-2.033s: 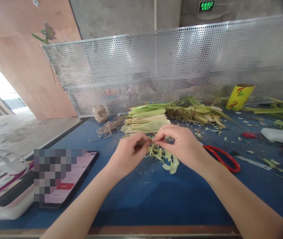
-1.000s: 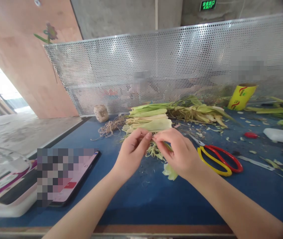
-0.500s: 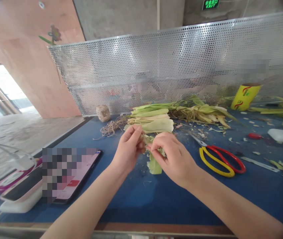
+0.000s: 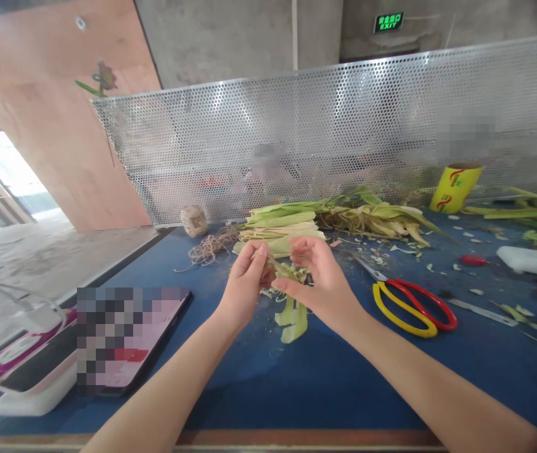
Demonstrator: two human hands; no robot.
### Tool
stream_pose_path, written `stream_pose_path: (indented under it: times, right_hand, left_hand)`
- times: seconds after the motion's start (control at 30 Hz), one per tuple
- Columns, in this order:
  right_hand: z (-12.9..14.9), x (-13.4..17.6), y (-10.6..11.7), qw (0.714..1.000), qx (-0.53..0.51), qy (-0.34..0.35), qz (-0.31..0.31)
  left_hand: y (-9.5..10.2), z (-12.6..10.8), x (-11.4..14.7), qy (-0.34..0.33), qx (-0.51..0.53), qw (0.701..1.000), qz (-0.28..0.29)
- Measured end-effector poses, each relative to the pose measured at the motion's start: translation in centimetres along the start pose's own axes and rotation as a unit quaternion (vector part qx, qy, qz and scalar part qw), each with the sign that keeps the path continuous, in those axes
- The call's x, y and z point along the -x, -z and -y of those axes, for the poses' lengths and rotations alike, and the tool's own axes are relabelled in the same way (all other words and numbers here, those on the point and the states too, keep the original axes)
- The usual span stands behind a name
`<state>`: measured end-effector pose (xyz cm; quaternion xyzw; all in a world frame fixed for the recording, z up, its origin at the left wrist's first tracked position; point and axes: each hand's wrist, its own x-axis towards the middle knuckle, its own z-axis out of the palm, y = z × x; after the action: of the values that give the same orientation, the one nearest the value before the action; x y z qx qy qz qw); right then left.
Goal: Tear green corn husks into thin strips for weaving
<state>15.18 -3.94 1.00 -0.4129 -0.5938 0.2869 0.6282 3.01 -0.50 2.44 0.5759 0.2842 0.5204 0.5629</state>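
Observation:
My left hand (image 4: 249, 277) is closed, thumb pressed on the fingers around a thin, pale corn husk piece; its exact shape is mostly hidden. Just to the right, my right hand (image 4: 325, 283) has thumb and fingers apart, with nothing visible in it. Below and between both hands are pale green husk strips (image 4: 291, 322); whether they join the held piece I cannot tell. Behind my hands lies a layered stack of corn husks (image 4: 280, 220). Loose brown twine (image 4: 211, 246) is tangled to the left of the stack.
Scissors with red and yellow handles (image 4: 414, 308) lie right of my hands, beside a thin blade (image 4: 483, 311). A phone (image 4: 155, 340) rests at left. A yellow tube (image 4: 456, 187) stands near the perforated metal screen (image 4: 296, 138). Husk scraps litter the blue tabletop (image 4: 268, 396).
My right hand has opened its pinch, its fingers lifting and spreading away from the husk. My left hand keeps its grip. The camera view has shifted slightly.

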Motion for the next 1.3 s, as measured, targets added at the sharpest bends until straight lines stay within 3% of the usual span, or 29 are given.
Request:
stream_pose_path:
  times: [0.1, 0.2, 0.3, 0.47, 0.63, 0.8, 0.93, 1.1, 1.3]
  right_hand:
    - [-0.5, -0.5, 0.4, 0.993, 0.000, -0.074, 0.087]
    - [-0.8, -0.7, 0.7, 0.987, 0.004, -0.076, 0.140]
    - [-0.6, -0.7, 1.1, 0.988, 0.095, -0.016, 0.123]
    - [-0.2, -0.8, 1.5, 0.962, 0.242, 0.065, 0.106]
    - [0.1, -1.3, 2.4, 0.949, 0.286, 0.060, 0.116]
    - [0.1, -2.0, 3.4, 0.958, 0.246, 0.011, 0.149]
    - [-0.2, -2.5, 3.8, 0.967, 0.202, -0.039, 0.148]
    - [-0.1, -2.5, 3.7, 0.964, 0.206, -0.059, 0.155]
    - [0.5, -2.3, 3.4, 0.957, 0.234, -0.067, 0.157]
  left_hand:
    - [0.6, 0.2, -0.5, -0.033, -0.041, 0.999, 0.003]
    - [1.1, 0.0, -0.8, -0.073, -0.108, 0.991, -0.005]
    - [1.4, -0.5, -0.7, -0.068, -0.144, 0.987, 0.018]
    - [1.3, -0.7, -0.5, -0.039, -0.222, 0.973, 0.048]
    - [1.4, -0.5, -0.6, -0.082, -0.283, 0.954, 0.051]
    - [1.7, -0.6, -0.6, -0.117, -0.323, 0.937, 0.066]
    - [1.9, -0.6, -0.5, -0.180, -0.409, 0.886, 0.124]
    - [2.2, -0.4, -0.8, -0.319, -0.522, 0.787, 0.074]
    - [2.4, -0.3, -0.9, -0.367, -0.539, 0.757, 0.044]
